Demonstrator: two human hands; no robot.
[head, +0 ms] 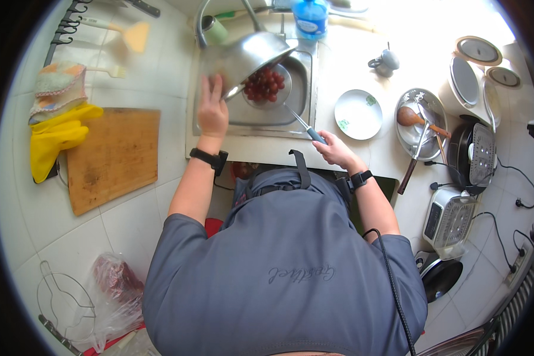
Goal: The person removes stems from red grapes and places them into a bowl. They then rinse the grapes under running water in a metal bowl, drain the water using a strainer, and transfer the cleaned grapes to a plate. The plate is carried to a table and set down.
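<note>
My left hand [213, 109] grips the rim of a stainless steel bowl [253, 51], which is steeply tilted over the sink [249, 130]. Beneath the bowl's lower edge, small round red fruits, seemingly grapes [265, 84], sit in a strainer [286, 95]. The bowl hides part of them, so I cannot tell how many are still inside it. My right hand [337, 150] is closed around the strainer's grey-blue handle [316, 135], holding it over the basin from the right. The bowl is partly blurred.
A curved faucet [200, 26] and a blue bottle [310, 20] stand behind the bowl. Right of the sink are a white plate [358, 114], a small dark cup [386, 63] and a metal colander [405, 138] with utensils. A wooden cutting board [115, 155] is at the left wall.
</note>
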